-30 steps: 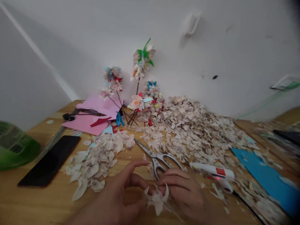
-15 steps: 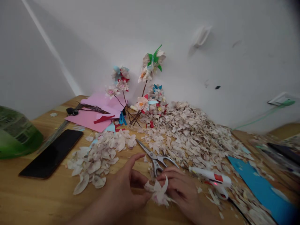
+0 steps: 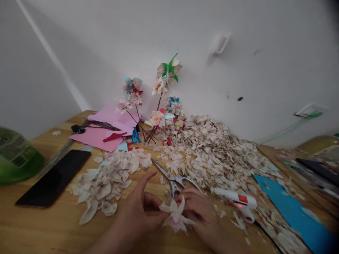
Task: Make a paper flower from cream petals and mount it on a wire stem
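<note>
Flower (image 3: 175, 217): between the two hands, its pale petals spread and its pinkish centre turned down towards the wearer, perhaps to leave the back within the fingers' reach.
Right hand (image 3: 202, 216): curled around the flower's right and rear, grasping it; this seems to be the main support.
Left hand (image 3: 139, 208): thumb at the flower's left petals, index finger raised clear — likely steadying, though I cannot tell whether it pinches.
Scissors (image 3: 172, 179): just beyond the grip, handles towards the right hand, presumably for easy pickup.
Glue gun (image 3: 235, 199): right of the grip, red light lit, nozzle pointing left; its placing suits the right hand.
Loose petals (image 3: 106, 187): left of the grip, near the left hand, seemingly kept within reach.
Scrap heap (image 3: 214, 151): beyond and right of the grip, against the wall, probably out of the way.
Finished-looking blooms (image 3: 158, 118): farther beyond the grip, on thin stems — apparently raised clear of the clutter.
</note>
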{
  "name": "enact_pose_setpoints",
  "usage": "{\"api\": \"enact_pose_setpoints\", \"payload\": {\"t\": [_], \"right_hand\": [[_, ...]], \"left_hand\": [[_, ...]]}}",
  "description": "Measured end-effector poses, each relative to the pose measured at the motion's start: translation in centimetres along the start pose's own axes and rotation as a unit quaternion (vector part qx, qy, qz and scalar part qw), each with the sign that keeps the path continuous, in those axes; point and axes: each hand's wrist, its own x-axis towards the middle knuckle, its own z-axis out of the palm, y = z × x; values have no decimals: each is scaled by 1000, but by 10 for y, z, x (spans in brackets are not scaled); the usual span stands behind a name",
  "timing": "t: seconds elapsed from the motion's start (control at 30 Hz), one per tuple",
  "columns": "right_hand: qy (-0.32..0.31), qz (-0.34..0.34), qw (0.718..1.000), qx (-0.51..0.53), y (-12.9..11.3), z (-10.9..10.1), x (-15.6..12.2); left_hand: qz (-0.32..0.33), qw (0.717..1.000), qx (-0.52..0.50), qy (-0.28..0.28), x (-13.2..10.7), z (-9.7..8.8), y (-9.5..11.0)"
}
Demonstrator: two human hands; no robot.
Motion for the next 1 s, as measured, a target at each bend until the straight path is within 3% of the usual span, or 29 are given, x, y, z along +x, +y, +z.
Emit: {"api": "enact_pose_setpoints", "payload": {"t": [0.33,1.0], "right_hand": [[22,43,999,19,3,9,-3],[4,55,998,37,5,10,-5]], "left_hand": [[-30,999,-36,14,6,-3,-9],[-38,999,-12,37,5,-1,-2]]}}
